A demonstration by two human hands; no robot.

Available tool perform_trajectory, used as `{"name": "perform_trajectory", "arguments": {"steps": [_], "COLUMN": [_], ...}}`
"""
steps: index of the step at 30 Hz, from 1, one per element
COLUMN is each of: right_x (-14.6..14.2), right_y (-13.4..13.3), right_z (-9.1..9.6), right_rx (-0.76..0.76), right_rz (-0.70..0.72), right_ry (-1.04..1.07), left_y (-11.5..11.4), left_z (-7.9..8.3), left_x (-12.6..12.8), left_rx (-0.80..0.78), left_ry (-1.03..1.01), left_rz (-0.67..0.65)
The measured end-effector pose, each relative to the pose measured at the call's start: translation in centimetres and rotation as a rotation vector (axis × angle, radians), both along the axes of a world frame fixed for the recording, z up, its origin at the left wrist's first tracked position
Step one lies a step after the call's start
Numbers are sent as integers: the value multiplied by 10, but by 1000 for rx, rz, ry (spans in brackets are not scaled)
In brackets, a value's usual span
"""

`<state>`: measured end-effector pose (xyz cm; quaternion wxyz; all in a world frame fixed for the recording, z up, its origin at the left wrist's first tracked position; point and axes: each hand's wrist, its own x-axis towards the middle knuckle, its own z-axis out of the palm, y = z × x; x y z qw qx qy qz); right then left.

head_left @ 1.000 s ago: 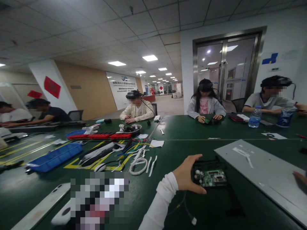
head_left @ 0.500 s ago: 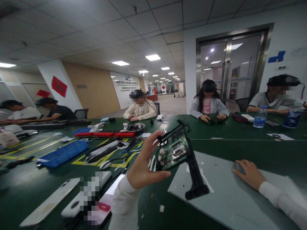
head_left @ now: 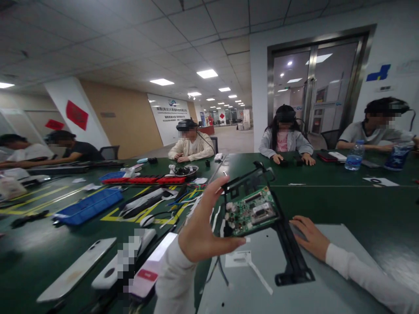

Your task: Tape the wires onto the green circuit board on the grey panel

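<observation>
My left hand [head_left: 204,233] holds a black plastic bracket [head_left: 290,253] by its left side, thumb below and fingers above. A green circuit board [head_left: 250,211] with a silver metal connector is fitted in the bracket, raised above a flat grey panel [head_left: 255,296]. My right hand [head_left: 310,239] is at the panel's far edge, fingers over the edge and thumb on the near side. White labels or strips lie on the panel, and thin wires [head_left: 222,274] hang near its left side.
To the left lie a white phone [head_left: 78,270], a white device [head_left: 114,268], a white mouse [head_left: 147,220] and a blue tray [head_left: 90,208]. Loose cables and red strips [head_left: 144,179] are further back. Several people sit around the table; a water bottle [head_left: 354,156] stands at right.
The grey panel has shifted left and towards me, turning somewhat, with my right hand moving left along with it. My left hand has carried the bracket slightly right and lower.
</observation>
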<state>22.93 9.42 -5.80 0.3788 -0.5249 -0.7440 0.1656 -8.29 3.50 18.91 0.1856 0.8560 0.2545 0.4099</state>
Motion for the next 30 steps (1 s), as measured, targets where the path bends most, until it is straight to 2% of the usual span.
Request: {"name": "perform_trajectory", "arguments": {"steps": [2, 5, 8, 11, 13, 16, 21, 27, 30], "right_x": [2, 4, 4, 3, 2, 2, 7, 12, 13], "right_y": [-8, -29, -51, -64, -66, -60, -46, -40, -40], "right_z": [13, 38, 59, 66, 60, 40, 9, 1, 2], "right_rx": [-74, -305, -437, -480, -486, -482, -423, -339, -278], "right_rz": [9, 101, 210, 217, 129, 3, -3, -137, -138], "right_ry": [215, 646, 927, 1118, 1126, 1061, 825, 605, 515], "left_y": [1, 6, 12, 18, 20, 24, 34, 49, 53], "left_z": [-3, -16, -39, -67, -83, -104, -130, -155, -165], "left_x": [14, 39, 64, 85, 95, 104, 111, 112, 111], "left_rx": [17, 20, -9, -56, -79, -108, -159, -228, -243], "left_ry": [98, 255, 373, 468, 533, 633, 738, 758, 749], "left_rz": [-8, -25, -59, -79, -74, -74, -50, -14, -17]}}
